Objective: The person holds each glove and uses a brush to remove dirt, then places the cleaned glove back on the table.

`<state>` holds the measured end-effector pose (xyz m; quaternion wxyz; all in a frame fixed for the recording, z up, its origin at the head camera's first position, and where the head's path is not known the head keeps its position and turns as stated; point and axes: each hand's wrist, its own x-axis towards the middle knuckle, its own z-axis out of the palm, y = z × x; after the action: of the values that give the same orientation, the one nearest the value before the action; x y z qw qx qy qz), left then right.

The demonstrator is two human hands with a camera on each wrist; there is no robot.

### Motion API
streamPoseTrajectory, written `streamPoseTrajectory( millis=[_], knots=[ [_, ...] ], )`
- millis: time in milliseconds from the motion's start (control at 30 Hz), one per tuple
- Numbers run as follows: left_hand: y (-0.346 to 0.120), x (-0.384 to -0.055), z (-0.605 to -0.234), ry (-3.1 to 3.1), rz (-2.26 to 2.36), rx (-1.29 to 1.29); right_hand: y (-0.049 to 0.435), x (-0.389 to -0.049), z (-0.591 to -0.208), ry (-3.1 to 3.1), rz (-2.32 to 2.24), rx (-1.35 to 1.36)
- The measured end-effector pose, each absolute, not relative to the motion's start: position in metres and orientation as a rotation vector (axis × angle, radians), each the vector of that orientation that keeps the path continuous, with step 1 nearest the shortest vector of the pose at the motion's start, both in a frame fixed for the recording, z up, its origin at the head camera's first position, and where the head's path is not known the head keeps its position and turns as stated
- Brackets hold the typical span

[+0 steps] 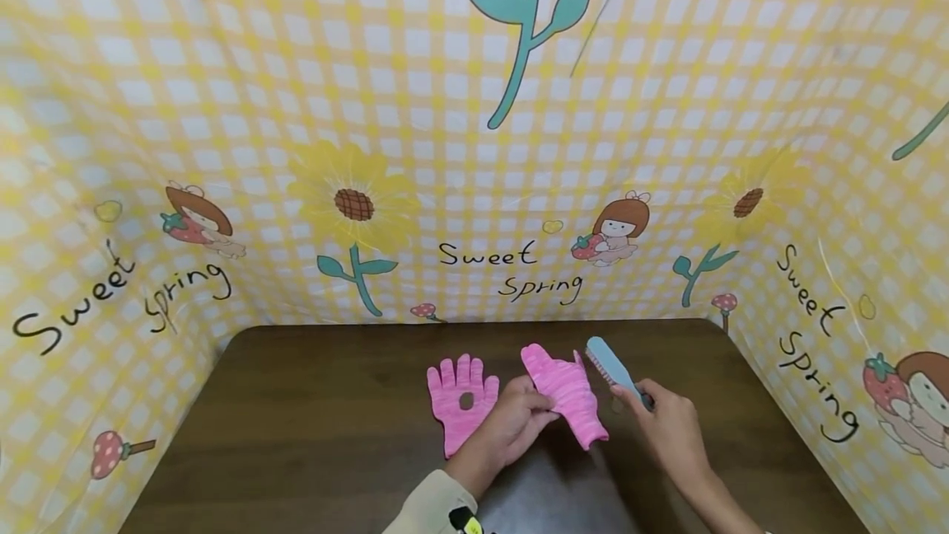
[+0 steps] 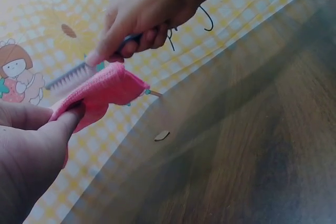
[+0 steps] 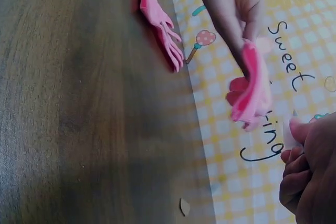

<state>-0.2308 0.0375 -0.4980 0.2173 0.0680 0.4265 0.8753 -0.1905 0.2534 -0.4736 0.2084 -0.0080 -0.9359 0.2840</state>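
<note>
My left hand pinches a pink knit glove between thumb and fingers, holding it raised off the table. In the left wrist view the thumb presses into a fold of the glove. My right hand grips the handle of a light blue brush, its bristles turned toward the held glove. Whether bristles and fabric touch I cannot tell. A second pink glove lies flat on the table, left of my left hand, fingers pointing away, with a dark oval spot on it.
The dark wooden table has rounded far corners. Yellow checked cloth with printed flowers and lettering surrounds it at the back and both sides. A small flat oval piece lies on the table near the hands.
</note>
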Motion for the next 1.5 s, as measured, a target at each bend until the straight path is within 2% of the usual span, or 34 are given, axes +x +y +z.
streamPoseTrajectory(
  millis=[200,333,1300,1500],
  knots=[
    [0.036,-0.233,-0.5,1.177,2.416,0.264,0.229,-0.181,-0.481,-2.444,0.719,0.348],
    [0.038,-0.232,-0.497,1.161,2.403,0.306,0.22,-0.177,-0.484,-2.421,0.669,0.413],
    [0.043,-0.23,-0.496,1.131,2.405,0.276,0.249,-0.191,-0.481,-2.461,0.642,0.158],
    [0.044,-0.23,-0.495,1.13,2.426,0.238,0.252,-0.189,-0.473,-2.515,0.678,0.036]
  ],
)
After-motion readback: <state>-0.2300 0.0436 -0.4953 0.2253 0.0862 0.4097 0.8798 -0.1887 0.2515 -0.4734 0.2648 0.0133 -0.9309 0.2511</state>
